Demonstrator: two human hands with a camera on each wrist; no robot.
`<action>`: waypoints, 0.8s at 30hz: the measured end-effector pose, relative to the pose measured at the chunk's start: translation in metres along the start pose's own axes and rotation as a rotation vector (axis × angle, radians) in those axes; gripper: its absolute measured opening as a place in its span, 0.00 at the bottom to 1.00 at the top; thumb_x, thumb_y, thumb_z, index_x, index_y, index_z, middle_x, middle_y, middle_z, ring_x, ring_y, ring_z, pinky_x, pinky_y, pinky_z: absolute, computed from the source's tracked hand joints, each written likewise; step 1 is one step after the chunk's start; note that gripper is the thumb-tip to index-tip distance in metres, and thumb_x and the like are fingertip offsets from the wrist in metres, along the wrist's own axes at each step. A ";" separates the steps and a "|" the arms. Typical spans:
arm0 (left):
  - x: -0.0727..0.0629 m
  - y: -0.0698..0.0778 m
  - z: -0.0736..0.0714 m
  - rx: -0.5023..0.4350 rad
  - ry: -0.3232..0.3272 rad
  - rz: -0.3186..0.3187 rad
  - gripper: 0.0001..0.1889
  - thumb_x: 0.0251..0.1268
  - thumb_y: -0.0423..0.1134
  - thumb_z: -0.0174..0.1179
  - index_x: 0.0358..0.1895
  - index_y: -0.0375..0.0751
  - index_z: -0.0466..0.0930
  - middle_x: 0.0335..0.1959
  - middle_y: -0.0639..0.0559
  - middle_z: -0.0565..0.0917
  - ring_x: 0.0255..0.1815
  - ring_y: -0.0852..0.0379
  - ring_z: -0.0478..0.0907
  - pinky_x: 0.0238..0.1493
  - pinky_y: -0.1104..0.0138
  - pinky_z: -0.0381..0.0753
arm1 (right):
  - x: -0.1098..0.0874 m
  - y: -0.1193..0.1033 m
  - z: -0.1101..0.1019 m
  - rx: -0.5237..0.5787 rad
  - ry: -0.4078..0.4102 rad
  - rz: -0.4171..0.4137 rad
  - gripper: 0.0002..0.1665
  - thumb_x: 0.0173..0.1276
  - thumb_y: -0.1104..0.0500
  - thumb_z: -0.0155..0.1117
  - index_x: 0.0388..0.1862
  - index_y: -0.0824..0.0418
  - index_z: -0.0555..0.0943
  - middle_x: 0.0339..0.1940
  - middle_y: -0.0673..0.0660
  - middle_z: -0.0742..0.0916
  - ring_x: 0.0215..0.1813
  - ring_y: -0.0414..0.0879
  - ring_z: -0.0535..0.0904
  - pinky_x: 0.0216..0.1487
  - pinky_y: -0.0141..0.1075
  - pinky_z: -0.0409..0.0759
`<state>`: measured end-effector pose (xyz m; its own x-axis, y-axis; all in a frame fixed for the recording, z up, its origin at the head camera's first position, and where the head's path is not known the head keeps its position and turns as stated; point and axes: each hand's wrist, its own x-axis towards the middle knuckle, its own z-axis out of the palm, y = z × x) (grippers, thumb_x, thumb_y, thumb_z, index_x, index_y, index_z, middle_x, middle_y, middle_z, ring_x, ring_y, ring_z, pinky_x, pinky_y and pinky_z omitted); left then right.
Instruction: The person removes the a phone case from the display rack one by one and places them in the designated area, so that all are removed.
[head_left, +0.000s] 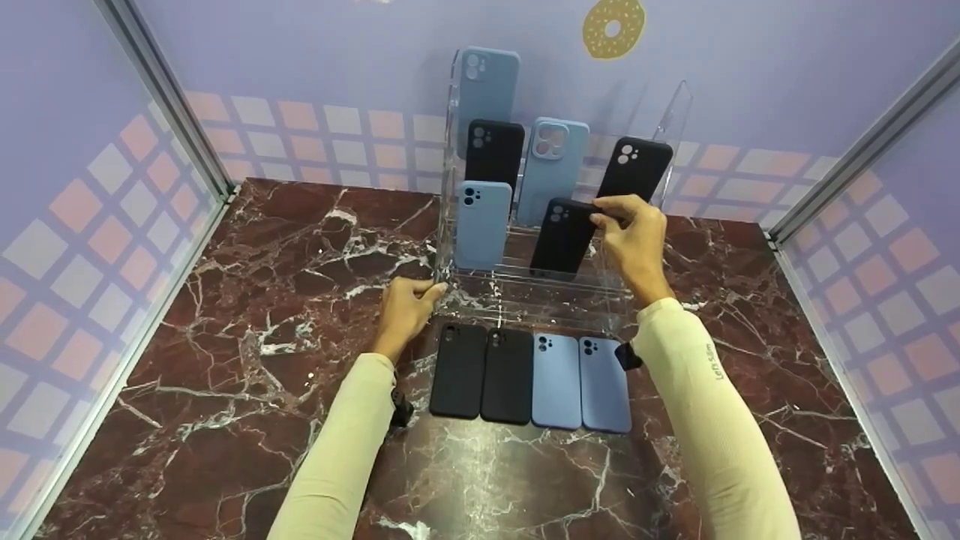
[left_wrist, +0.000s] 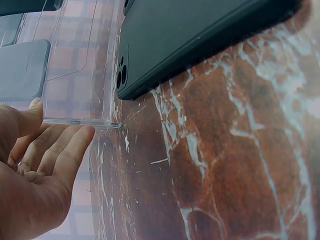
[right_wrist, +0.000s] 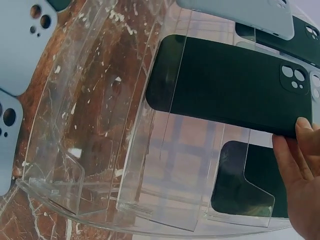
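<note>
As right hand [head_left: 636, 234] pinches case [head_left: 561, 241], donut print [head_left: 596, 31], head view only

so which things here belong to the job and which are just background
Part of the job:
black phone case in the right hand
clear stand, left hand at its edge
five other cases on the stand
four cases in front

Just background:
donut picture
marbled table
walls
</note>
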<state>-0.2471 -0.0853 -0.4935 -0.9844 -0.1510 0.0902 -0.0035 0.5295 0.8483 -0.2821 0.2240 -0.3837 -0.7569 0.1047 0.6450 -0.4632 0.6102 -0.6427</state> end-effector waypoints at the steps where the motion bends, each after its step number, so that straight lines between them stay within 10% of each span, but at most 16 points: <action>1: 0.000 0.000 0.000 0.002 -0.001 -0.001 0.15 0.66 0.43 0.70 0.49 0.37 0.89 0.46 0.42 0.88 0.54 0.42 0.83 0.62 0.52 0.76 | 0.000 0.000 0.000 0.005 0.007 -0.003 0.08 0.58 0.76 0.73 0.37 0.71 0.89 0.34 0.64 0.91 0.37 0.54 0.88 0.38 0.19 0.75; 24: 0.000 0.002 -0.001 -0.008 -0.031 -0.024 0.15 0.67 0.44 0.69 0.50 0.38 0.89 0.49 0.42 0.88 0.51 0.45 0.84 0.59 0.52 0.78 | 0.000 -0.045 -0.049 0.150 0.090 -0.107 0.08 0.57 0.78 0.72 0.35 0.71 0.88 0.35 0.64 0.90 0.35 0.33 0.84 0.40 0.27 0.83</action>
<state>-0.2469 -0.0856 -0.4915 -0.9890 -0.1381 0.0536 -0.0263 0.5196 0.8540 -0.2383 0.2350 -0.3342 -0.6584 0.1194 0.7432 -0.6075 0.4987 -0.6183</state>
